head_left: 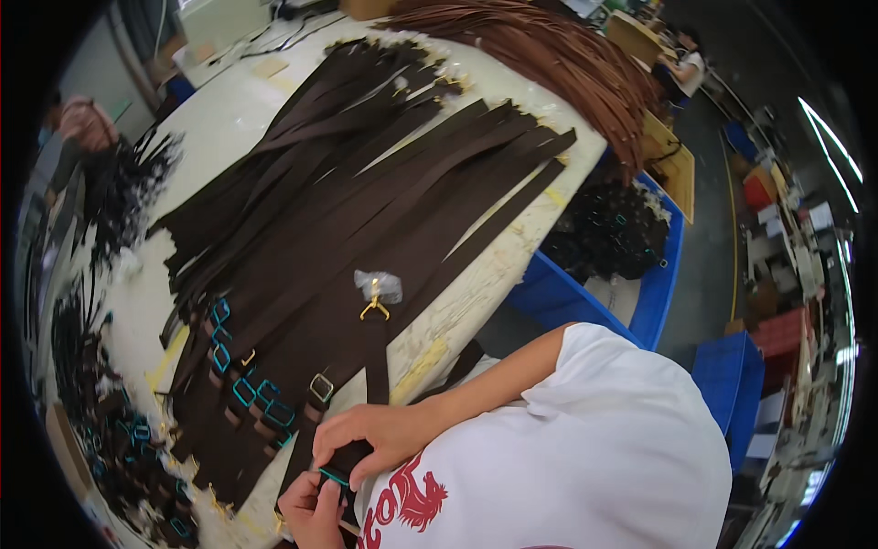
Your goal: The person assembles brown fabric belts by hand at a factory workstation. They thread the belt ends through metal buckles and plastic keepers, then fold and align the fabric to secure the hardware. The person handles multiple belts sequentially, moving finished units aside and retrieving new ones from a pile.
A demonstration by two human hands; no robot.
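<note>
Here, both hands meet at the near edge of the white worktable [229, 119], low in the view. The right hand [370, 437] comes in from the right on a bare, bent forearm, palm down, its fingers curled over the end of a dark brown strap [377, 361] and pinching it. The left hand [311, 508] rises from below, thumb and fingers closed on the same strap end, at a teal-wrapped buckle [333, 476]. The strap runs up the table to a gold snap hook [374, 306] partly in clear plastic. Beside it lie many more dark brown straps [366, 183] with teal-wrapped buckles [245, 392].
</note>
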